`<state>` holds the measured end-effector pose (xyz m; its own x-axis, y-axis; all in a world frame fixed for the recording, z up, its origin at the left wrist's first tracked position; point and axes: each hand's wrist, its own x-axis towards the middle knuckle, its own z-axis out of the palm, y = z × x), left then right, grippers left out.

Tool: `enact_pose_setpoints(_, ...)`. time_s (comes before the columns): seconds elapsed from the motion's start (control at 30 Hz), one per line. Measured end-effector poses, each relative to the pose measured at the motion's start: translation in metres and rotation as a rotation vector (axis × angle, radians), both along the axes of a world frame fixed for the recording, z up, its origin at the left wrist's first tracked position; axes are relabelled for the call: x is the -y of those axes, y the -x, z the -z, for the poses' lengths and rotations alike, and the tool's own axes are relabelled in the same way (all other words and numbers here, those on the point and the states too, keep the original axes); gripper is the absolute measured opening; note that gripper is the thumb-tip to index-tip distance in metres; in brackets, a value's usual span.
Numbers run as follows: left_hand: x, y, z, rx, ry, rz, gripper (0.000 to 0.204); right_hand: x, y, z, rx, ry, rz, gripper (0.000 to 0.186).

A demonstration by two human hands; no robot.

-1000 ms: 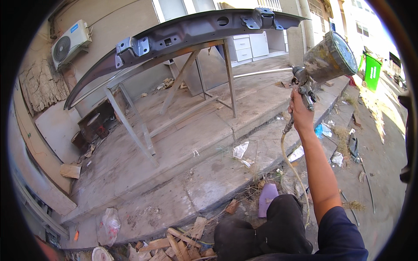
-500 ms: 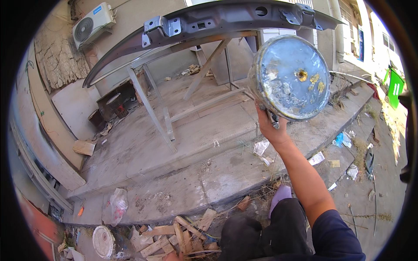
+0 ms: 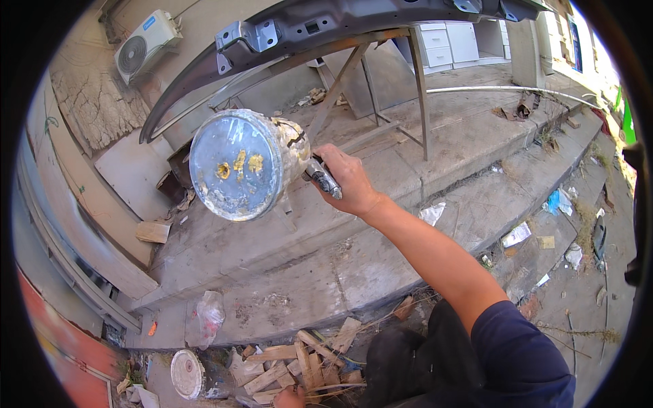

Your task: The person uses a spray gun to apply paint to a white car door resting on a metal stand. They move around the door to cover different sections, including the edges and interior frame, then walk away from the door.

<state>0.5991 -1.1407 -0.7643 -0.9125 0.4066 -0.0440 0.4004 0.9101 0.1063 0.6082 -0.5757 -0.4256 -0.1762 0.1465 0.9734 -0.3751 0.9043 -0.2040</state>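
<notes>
My right hand [image 3: 347, 178] is closed around the handle of a paint spray gun [image 3: 320, 178], held up in mid-air at the centre of the view. The gun's round metal cup [image 3: 241, 165], paint-stained and with yellow blots on its lid, points its lid toward the camera, left of the hand. A long grey car bumper [image 3: 326, 24] lies across a metal stand [image 3: 415, 88] above and behind the gun. A small part of what may be my left hand [image 3: 291, 397] shows at the bottom edge beside wood scraps; its fingers are hidden.
Concrete steps [image 3: 381, 238] run below the stand. Wood scraps [image 3: 286, 360], a white round lid [image 3: 187, 372] and a plastic bag [image 3: 209, 314] lie at the bottom. Litter [image 3: 561, 200] is scattered at right. An air-conditioner unit [image 3: 146, 44] hangs on the wall, top left.
My right hand has swung the spray gun from the upper right across to the left centre, and the cup's lid has turned toward the camera.
</notes>
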Motion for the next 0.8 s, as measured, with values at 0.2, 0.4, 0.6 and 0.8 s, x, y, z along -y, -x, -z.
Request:
enact_pose_setpoints(0.2,0.003,0.001,0.002,-0.014,-0.011,0.041,0.037,-0.049,-0.032,0.035,-0.055,0.003,0.117,0.042)
enact_pose_setpoints(0.4,0.008,0.003,0.008,-0.032,0.053,0.044,0.036,-0.096,-0.099,0.062,-0.129,0.052,0.215,0.04)
enact_pose_setpoints(0.6,0.007,0.005,0.009,-0.036,0.055,0.101,0.037,-0.164,-0.134,0.114,-0.202,0.26,0.132,0.041)
enact_pose_setpoints(0.8,0.002,0.0,0.005,-0.037,0.078,0.091,0.038,-0.147,-0.179,0.078,-0.41,0.214,0.246,0.04)
